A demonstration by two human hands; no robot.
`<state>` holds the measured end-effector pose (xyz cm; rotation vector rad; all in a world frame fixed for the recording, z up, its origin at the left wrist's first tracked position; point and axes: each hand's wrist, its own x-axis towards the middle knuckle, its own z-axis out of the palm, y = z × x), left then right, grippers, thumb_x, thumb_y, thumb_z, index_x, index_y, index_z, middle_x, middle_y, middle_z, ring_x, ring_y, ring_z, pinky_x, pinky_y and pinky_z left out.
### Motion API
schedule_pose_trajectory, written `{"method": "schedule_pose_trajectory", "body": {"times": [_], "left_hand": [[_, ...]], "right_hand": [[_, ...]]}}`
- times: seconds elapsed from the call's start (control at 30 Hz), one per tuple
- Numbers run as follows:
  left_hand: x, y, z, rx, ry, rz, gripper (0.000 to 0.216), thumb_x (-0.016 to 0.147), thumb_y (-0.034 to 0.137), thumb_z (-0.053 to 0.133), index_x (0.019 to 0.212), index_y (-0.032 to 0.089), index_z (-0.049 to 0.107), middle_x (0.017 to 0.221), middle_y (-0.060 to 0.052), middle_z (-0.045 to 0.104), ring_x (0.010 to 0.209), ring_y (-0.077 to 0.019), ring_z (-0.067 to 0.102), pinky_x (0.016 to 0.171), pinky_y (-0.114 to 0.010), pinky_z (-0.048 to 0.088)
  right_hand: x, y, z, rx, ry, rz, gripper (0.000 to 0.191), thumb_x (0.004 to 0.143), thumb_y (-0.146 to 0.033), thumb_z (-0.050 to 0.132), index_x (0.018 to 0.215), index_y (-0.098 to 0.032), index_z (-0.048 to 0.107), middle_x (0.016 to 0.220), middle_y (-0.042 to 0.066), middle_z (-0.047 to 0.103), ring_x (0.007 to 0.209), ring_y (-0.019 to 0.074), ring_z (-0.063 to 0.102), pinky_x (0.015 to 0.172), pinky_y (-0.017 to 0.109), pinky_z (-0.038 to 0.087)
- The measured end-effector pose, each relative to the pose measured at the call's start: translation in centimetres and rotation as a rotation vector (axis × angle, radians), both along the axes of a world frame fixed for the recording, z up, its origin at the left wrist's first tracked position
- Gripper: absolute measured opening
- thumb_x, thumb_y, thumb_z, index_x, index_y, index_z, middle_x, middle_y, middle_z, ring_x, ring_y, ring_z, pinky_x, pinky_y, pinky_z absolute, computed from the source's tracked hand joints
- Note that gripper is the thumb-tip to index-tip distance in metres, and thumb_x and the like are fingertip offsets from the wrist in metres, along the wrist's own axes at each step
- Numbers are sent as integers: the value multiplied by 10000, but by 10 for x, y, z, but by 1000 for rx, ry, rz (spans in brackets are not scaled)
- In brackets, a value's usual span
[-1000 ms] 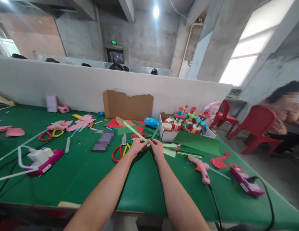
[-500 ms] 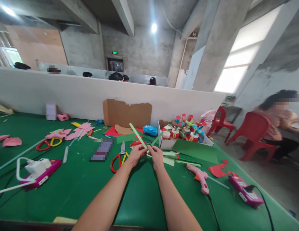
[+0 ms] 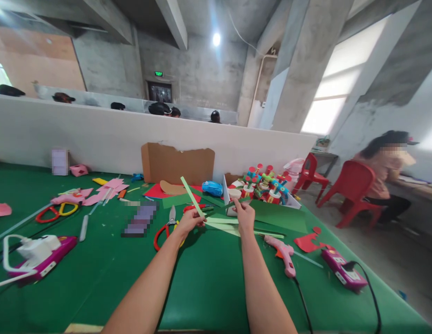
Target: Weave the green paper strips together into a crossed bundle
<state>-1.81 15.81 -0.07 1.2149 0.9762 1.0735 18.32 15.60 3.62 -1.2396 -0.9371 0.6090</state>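
Observation:
My left hand (image 3: 190,223) pinches the lower end of a light green paper strip (image 3: 190,193), which slants up and to the left. From those fingertips a dark green paper strip (image 3: 220,210) runs across to my right hand (image 3: 245,216), whose fingers are closed on its other end. Whether the two strips are joined is hidden by my left fingers. Beneath them lie pale green paper strips (image 3: 222,222). Scissors (image 3: 171,226) with red and yellow handles rest beside my left hand. To the right of my right wrist is a pink glue gun (image 3: 284,254).
A white box (image 3: 233,211) of colourful paper figures stands behind my right hand, with dark green paper (image 3: 281,215) alongside. Purple power strips (image 3: 344,269) with cords lie on both sides. Pink scraps, more scissors (image 3: 59,211) and a phone-like blurred item (image 3: 141,220) are leftward. A person sits far right.
My hands were together and have drawn apart, the right one moving rightward with the dark green strip now stretched between them. The view has turned slightly to the right.

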Motion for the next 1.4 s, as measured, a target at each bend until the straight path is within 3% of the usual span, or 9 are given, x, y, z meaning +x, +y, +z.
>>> {"method": "schedule_pose_trajectory", "body": {"times": [0.13,0.3,0.4,0.5,0.63,0.93,1.4], "left_hand": [[-6,1,2,-10,25,10,321,537,326,790,709,148,586,658,-40,669,556,-136,608,568,-255,460],[-7,1,0,20,29,12,340,531,349,799,704,146,589,641,-38,665,531,-131,597,536,-248,448],[-3,1,-2,31,24,12,349,537,371,807,697,147,593,650,-50,672,520,-125,588,525,-245,444],[2,-1,-3,50,9,9,368,542,404,814,705,143,612,650,-44,671,515,-117,577,520,-236,433],[7,-4,-1,73,17,-44,397,535,424,822,743,130,656,663,-29,665,515,-106,555,512,-230,417],[10,-3,-6,73,16,-2,372,558,421,805,747,130,672,666,-31,662,530,-107,543,526,-233,418],[11,0,-9,26,-26,12,406,515,397,841,755,136,645,672,-28,665,543,-109,564,552,-240,437]], "right_hand": [[16,2,-4,88,74,-40,478,576,-615,698,527,-143,638,485,-7,542,523,117,463,536,247,386],[19,1,-5,186,194,-49,450,636,-552,686,785,-129,713,680,42,661,596,128,512,625,279,453],[7,-3,-8,164,182,119,465,704,-546,629,924,-143,699,820,65,693,633,133,550,668,295,485],[-14,-9,-17,-2,84,337,501,627,-527,703,967,-160,701,767,42,693,613,140,573,638,291,494],[-40,-15,-32,-120,-16,488,374,621,-459,710,868,-180,744,714,37,706,602,164,604,618,301,507],[-45,-16,-37,-97,-105,445,168,647,-354,665,711,-222,746,637,9,702,594,174,630,611,296,519],[-47,-15,-39,-85,-182,431,136,659,-335,644,674,-219,713,618,-2,682,585,161,614,621,287,510]]}}
